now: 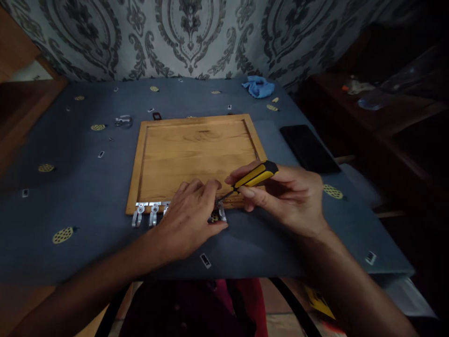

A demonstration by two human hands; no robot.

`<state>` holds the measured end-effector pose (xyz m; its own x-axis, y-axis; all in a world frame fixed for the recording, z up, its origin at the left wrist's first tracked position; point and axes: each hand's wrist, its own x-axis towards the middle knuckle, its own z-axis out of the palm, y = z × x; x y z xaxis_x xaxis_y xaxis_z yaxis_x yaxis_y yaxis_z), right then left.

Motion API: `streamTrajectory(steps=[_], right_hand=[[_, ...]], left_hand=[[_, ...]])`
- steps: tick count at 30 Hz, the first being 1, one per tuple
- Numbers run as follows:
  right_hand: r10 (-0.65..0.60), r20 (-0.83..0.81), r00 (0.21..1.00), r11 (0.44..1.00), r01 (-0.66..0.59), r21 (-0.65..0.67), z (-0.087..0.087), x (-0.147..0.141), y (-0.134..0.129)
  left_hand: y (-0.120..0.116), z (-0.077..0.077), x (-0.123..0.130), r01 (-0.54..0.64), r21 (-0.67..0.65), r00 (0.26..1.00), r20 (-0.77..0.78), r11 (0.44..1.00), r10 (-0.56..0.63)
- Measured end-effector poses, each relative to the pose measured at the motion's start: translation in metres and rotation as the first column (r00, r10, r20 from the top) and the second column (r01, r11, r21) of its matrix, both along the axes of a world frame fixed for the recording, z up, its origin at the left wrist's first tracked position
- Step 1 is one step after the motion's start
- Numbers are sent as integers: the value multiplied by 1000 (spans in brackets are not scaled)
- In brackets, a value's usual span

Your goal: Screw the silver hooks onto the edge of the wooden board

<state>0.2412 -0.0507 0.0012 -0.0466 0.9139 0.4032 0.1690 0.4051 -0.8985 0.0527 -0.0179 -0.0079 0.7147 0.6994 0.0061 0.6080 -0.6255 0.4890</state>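
A framed wooden board (196, 154) lies on the blue patterned tablecloth. Silver metal hooks (153, 213) sit in a row along its near edge, the middle ones partly covered by my left hand (191, 213). That hand rests over the edge with its fingers bent around a hook (221, 211), thumb beside it. My right hand (287, 194) grips a yellow and black screwdriver (255, 176), whose tip points down-left at the top of this hook. Any screw under the tip is too small to make out.
A loose silver hook (123, 121) lies at the left beyond the board. A black phone (308, 147) is on the right, and a crumpled blue cloth (258, 87) near the back edge. A patterned curtain (191, 37) hangs behind the table.
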Motion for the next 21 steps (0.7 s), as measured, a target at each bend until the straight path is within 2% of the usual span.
streamTrajectory(steps=[4,9,14,16,21], right_hand=[[-30,48,998,1000,30,5,1,-1,0],[-136,162,977,984,114,137,-1,-4,-2],[-221,138,966,959,189,210,-5,-6,1],[-222,145,964,965,196,176,-4,-6,3],[-135,148,980,984,115,135,1,-3,4]], left_hand=[[-1,-1,-1,-1,-1,1000,20,1000,1],[-1,-1,-1,-4,2,1000,26,1000,4],[0,2,-1,-1,-8,1000,13,1000,1],[0,2,0,-7,-12,1000,0,1000,7],[0,1,0,-7,-24,1000,3,1000,7]])
